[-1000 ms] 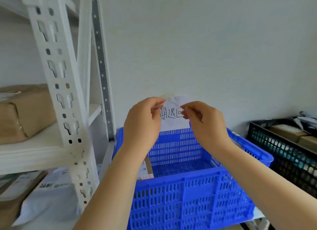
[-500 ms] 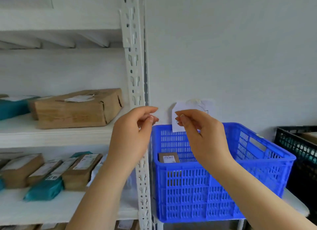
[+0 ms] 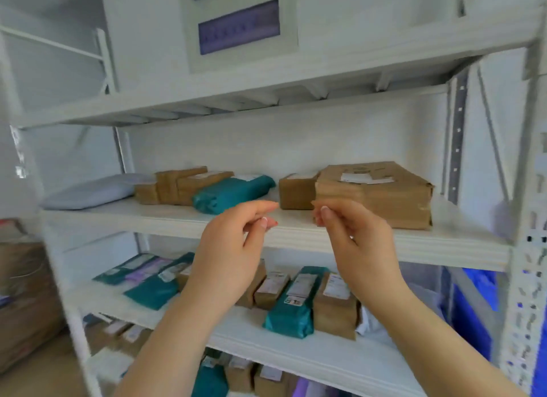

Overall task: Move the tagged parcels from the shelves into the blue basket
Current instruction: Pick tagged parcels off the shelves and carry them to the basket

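I face a white shelf rack (image 3: 296,233) full of parcels. The middle shelf carries a large brown box (image 3: 376,195) with white labels, a smaller brown box (image 3: 296,192), a teal bag (image 3: 233,193), more brown boxes (image 3: 180,186) and a grey bag (image 3: 91,191). The lower shelf holds teal bags (image 3: 288,316) and small labelled brown boxes (image 3: 336,307). My left hand (image 3: 233,248) and my right hand (image 3: 355,248) are raised in front of the middle shelf, fingers loosely curled, holding nothing. A sliver of the blue basket (image 3: 479,307) shows at the right, behind the rack post.
A white upright post (image 3: 529,278) stands at the right edge. The bottom shelf holds more labelled parcels (image 3: 239,373). Large brown cartons (image 3: 23,302) sit on the floor at the left. A grey panel with purple strips (image 3: 239,26) hangs on the wall above.
The view has swung left from the blue basket to the shelves. Both hands let go of the white paper tag on the wall and are now empty in front of the middle shelf.
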